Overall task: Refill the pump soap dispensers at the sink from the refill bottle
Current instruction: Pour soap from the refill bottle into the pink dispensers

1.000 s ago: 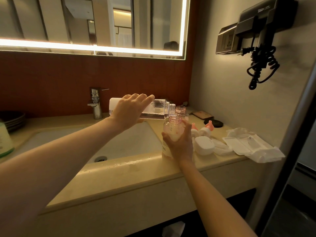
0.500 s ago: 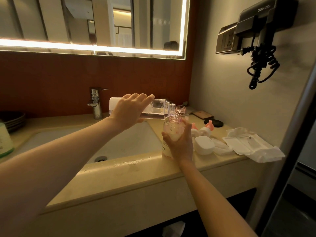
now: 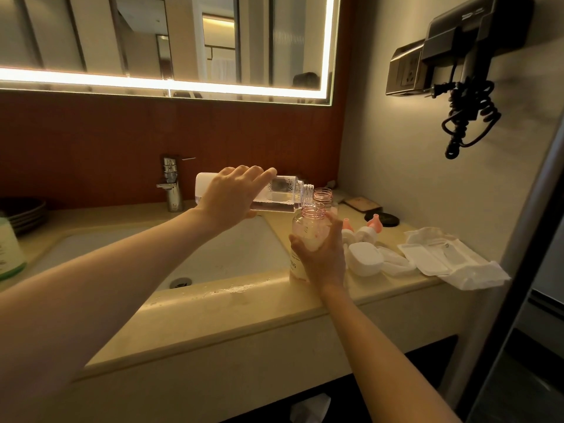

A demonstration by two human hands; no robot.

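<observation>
My left hand grips the clear refill bottle, which lies almost level with its open neck over the mouth of a clear dispenser bottle. That dispenser stands on the counter right of the basin, its pump off, and my right hand is wrapped round its body. A second open dispenser bottle stands just behind it. Two pump heads with pink nozzles lie on the counter to the right.
The sink basin and tap are to the left, with a green-labelled bottle at the far left. White packets and a white lidded box lie on the right of the counter. A hair dryer hangs on the wall.
</observation>
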